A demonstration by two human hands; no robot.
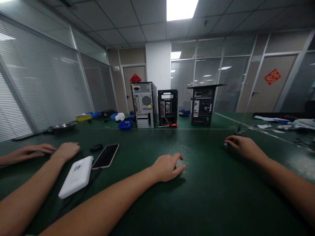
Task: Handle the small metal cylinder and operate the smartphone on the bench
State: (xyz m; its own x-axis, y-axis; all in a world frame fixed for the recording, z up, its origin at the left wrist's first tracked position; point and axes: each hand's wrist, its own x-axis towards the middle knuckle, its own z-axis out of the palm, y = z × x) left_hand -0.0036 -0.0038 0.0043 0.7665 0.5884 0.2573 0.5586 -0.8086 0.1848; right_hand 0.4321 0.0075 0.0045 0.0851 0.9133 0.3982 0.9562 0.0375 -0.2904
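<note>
Office room, doubling as computer workshop. Office signs: glass partitions [184,75] with blinds [49,72], panel ceiling [152,31], flat light [182,8], plain door [277,91]. Workshop signs: green counter [201,200], PC towers [145,105] toward its far edge, screwdriver [173,125], blue parts bin [125,125].

We see a smooth green tabletop [206,200], semi-gloss w/ a soft sheen. Phone [106,155]: glossy blk, glass-like front. Flat white device [76,177]: smooth plastic. Small piece [225,144]: metallic glint, too tiny to be sure. L PC case [147,113]: bare grey metal back, perforated; mid case [168,106] darker, meshed. Tray [125,125]: blue plastic. Screwdriver [173,125]: red plastic handle, metal shaft. Bowl [62,127]: shiny metal.
</note>
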